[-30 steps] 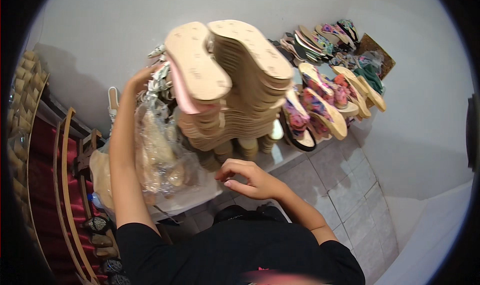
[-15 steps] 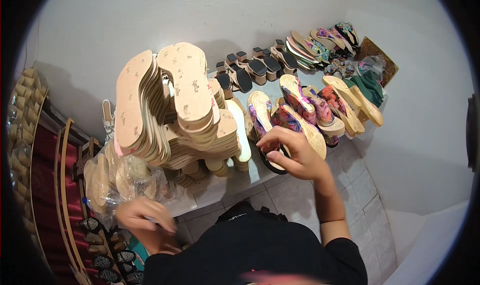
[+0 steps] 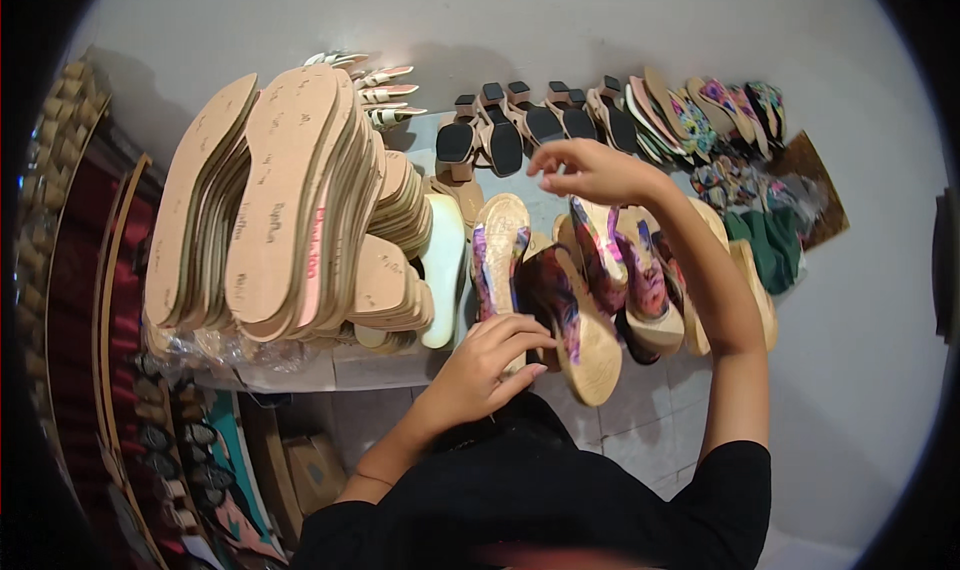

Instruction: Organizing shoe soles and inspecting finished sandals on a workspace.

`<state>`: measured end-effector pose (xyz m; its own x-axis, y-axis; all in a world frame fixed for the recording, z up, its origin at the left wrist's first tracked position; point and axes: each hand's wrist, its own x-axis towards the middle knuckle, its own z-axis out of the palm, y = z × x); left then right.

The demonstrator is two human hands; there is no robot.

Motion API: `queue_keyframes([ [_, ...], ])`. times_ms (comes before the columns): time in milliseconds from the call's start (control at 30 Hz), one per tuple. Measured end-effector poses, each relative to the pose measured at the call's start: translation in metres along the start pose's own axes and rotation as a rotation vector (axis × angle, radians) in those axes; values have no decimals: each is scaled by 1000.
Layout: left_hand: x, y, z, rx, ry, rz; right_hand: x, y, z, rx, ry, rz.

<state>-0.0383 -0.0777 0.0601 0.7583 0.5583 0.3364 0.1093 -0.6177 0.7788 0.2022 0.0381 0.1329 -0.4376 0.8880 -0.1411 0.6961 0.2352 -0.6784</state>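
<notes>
My left hand (image 3: 492, 363) lies over the near end of a floral-strapped sandal (image 3: 502, 220), its fingers stretched to the right and the thumb apart. Those fingertips come up to a second floral sandal (image 3: 590, 355), which sits tilted with its tan footbed toward me; I cannot tell whether they touch it. My right hand (image 3: 592, 170) hovers farther out, fingers loosely bent with nothing seen in them. Beneath it stands another sandal with a pink and purple strap (image 3: 602, 255). Just beyond are upturned heeled shoes with black soles (image 3: 507, 150).
Tall stacks of tan sole-shaped pieces (image 3: 290, 190) fill the table's left side, beside a pale sole (image 3: 442, 270). More floral sandals (image 3: 648, 270), green cloth (image 3: 768, 245) and a brown board (image 3: 812, 190) lie to the right. Shelved footwear (image 3: 205, 460) stands at lower left.
My view has shifted. My left hand has come from the plastic-wrapped pieces on the left over to the floral sandals. My right hand has moved from the sandals' near side to farther out.
</notes>
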Motion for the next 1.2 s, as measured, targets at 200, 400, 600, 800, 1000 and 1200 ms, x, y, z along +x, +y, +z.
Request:
queue_keyframes([
  [200, 18, -6, 37, 362, 121, -200, 143, 95, 16, -288, -160, 130],
  [400, 16, -22, 55, 418, 50, -373, 226, 156, 73, -147, -406, 437],
  [600, 10, -31, 57, 357, 42, -400, 244, 176, 96, -186, -596, 522],
  [800, 13, -35, 56, 386, -15, -413, 265, 170, 86, -701, 329, 159],
  [1000, 17, -31, 52, 389, 15, -440, 263, 157, 106, -1035, 34, -329],
  [1200, 26, -30, 55, 416, 6, -464, 283, 189, 127, -1174, 32, -302],
])
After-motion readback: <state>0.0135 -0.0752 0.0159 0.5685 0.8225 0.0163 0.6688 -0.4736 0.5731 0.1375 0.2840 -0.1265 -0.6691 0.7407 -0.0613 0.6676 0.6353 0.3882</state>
